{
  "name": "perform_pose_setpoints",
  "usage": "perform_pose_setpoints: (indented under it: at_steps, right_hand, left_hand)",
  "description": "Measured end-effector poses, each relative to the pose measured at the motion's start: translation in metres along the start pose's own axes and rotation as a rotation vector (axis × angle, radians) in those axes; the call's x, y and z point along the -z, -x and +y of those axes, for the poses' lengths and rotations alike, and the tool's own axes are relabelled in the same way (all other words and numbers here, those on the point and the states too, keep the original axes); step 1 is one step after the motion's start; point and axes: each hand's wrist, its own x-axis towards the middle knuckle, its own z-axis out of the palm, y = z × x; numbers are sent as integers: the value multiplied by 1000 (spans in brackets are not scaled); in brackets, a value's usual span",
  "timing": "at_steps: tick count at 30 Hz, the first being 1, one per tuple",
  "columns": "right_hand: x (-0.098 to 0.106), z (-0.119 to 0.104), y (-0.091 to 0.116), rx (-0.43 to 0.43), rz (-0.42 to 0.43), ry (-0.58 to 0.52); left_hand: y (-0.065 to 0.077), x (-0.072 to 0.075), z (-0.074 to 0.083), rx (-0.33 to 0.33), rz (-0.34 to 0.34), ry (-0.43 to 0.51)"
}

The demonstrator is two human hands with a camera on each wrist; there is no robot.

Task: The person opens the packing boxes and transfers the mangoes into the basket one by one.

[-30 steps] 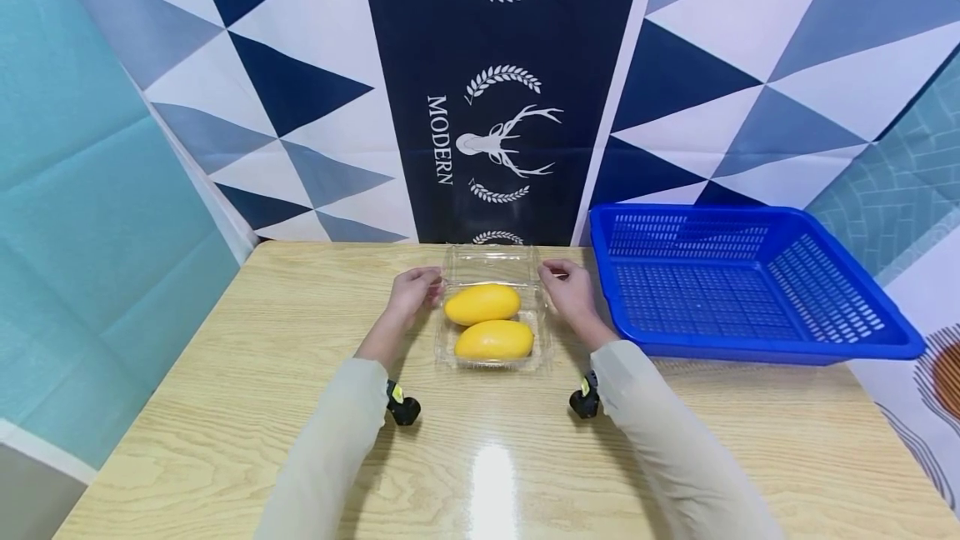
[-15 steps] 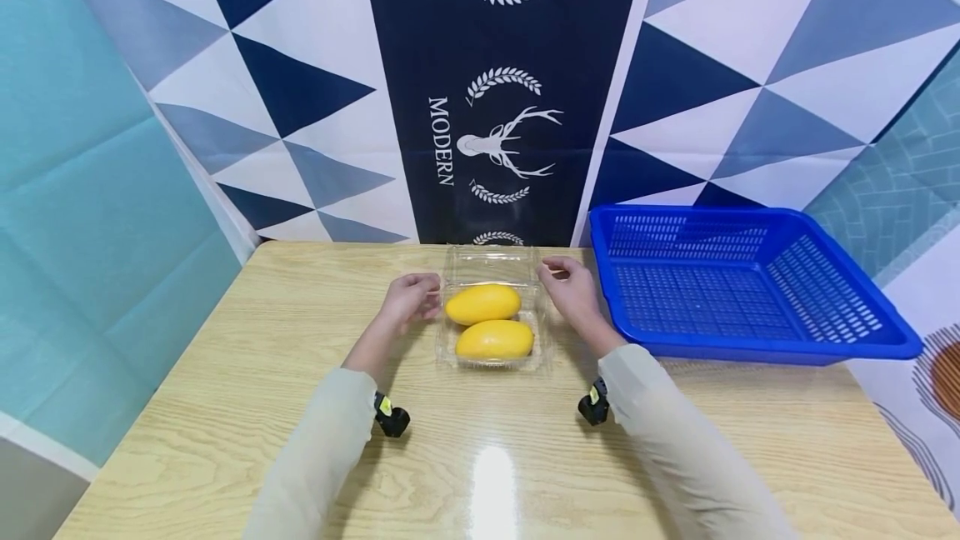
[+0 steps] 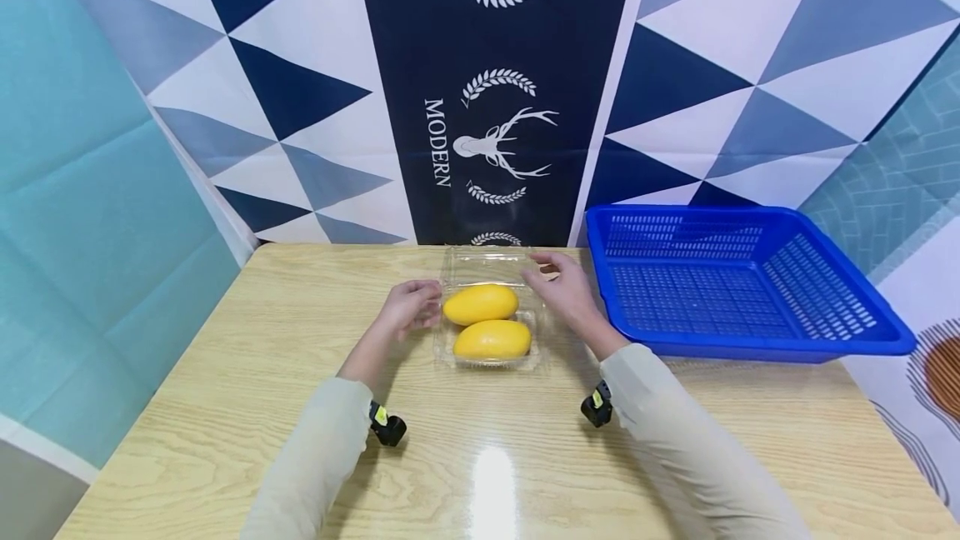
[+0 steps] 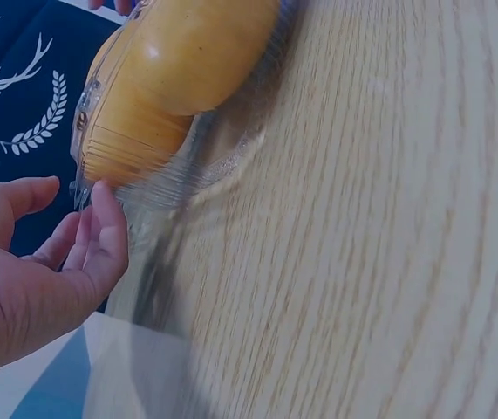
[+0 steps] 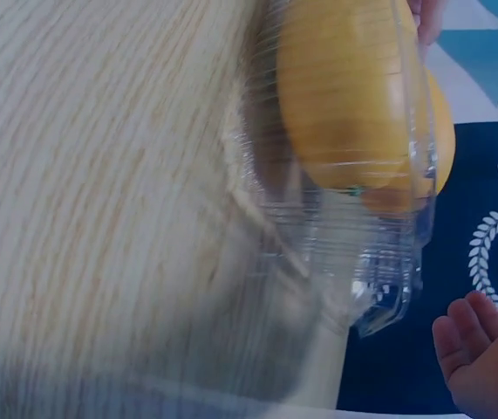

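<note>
Two yellow mangoes, a rear mango point(image 3: 481, 304) and a front mango point(image 3: 492, 340), lie side by side in a clear plastic clamshell box point(image 3: 491, 363). Its clear lid point(image 3: 487, 266) stands open at the back. My left hand point(image 3: 408, 307) is at the box's left side; in the left wrist view its fingertips point(image 4: 102, 196) touch the plastic edge, with the thumb apart. My right hand point(image 3: 566, 290) reaches over the lid's right edge with loosely bent fingers. In the right wrist view those fingers point(image 5: 471, 327) stand apart from the box, with nothing between them.
A blue perforated plastic basket point(image 3: 697, 290) stands on the wooden table point(image 3: 277, 373) to the right of the right hand. Behind the table hangs a patterned cloth point(image 3: 491, 40) in navy, white and grey-blue. A teal cloth point(image 3: 97, 215) covers the left side.
My right hand has moved left, from beside the box to over the lid's right edge. The left hand has shifted slightly toward the front. The mangoes stay in place.
</note>
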Motion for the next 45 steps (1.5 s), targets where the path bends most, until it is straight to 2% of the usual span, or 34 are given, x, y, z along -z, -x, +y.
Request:
perform_pose_setpoints:
  at_steps: [6,12,18,27,36,45]
  right_hand:
    - [0,-5,1,74,-49,33]
    - [0,-9,1,85,-79,5]
    - [-2,-10,0,87,-147,-10]
    - [-4,-20,1,46,-278,54]
    - [-11,-29,1,94,-335,67]
    - [-18,-27,-1,146,-376,137]
  left_hand:
    - [1,2,-1,19,-5,10]
    - [0,2,-1,24,-8,9]
    - [0,1,0,37,0,19]
    - [0,-1,-1,47,-10,16]
    - [1,0,-3,47,-21,16]
    - [3,-2,-3,43,-21,18]
